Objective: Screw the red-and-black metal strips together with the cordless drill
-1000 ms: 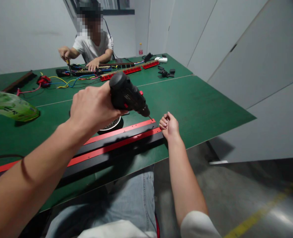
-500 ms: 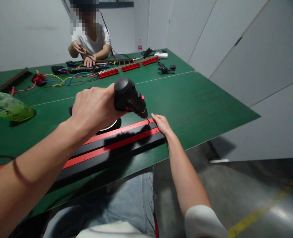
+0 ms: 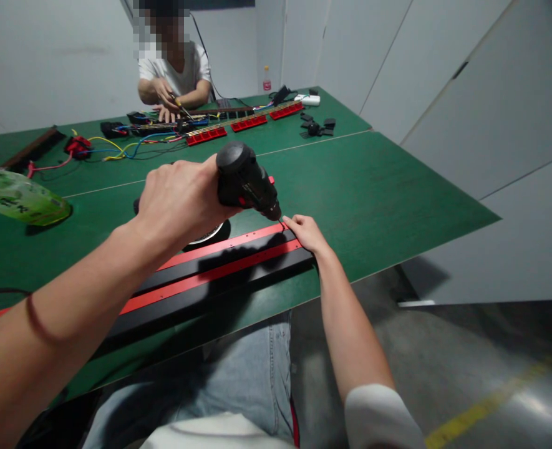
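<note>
My left hand (image 3: 182,194) is closed around the handle of a black cordless drill (image 3: 247,181) with small red parts. The drill tilts down to the right, its thin bit meeting the far red strip close to its right end. Two long red-and-black bars (image 3: 219,272) lie side by side across the near part of the table. My right hand (image 3: 307,234) grips their right end, thumb and fingertips beside the bit; some of its fingers are hidden. Small screws or holes dot the red strips. Behind my left wrist, a round dish-like object (image 3: 209,234) is partly hidden.
Across the green table (image 3: 350,181), a person (image 3: 182,75) handles a tool over wired parts. Red slotted pieces (image 3: 249,123), coloured wires (image 3: 116,151) and a black clustered part (image 3: 314,129) lie there. A green bag (image 3: 32,202) sits at left. The table edge runs close before my lap.
The view has shifted slightly. My drill and right hand keep nearly the same place on the bars, the right fingertips now nearer the bit. The other person's tool hand has moved right and down.
</note>
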Demonstrator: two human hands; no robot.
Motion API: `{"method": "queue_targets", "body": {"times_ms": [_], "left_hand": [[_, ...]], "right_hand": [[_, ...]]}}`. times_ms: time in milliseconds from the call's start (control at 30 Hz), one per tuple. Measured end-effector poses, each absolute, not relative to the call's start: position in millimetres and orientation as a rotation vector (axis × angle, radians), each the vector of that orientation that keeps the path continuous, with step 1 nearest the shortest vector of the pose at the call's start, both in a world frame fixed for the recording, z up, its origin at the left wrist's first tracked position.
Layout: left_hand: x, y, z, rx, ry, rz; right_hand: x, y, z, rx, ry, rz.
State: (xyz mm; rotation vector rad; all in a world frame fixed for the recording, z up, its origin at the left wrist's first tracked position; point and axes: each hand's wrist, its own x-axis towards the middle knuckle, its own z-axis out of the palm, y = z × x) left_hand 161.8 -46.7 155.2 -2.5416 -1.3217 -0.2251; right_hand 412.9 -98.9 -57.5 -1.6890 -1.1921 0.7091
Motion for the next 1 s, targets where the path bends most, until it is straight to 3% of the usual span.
{"method": "queue_targets", "body": {"times_ms": [433, 1000], "left_hand": [[179, -53, 175, -2.590, -1.288, -0.113], [234, -43, 193, -2.677, -0.915, -0.257]], "right_hand": [[411, -100, -58, -1.659, -1.174, 0.685], [410, -95, -59, -1.692, -1.095, 0.703]]}}
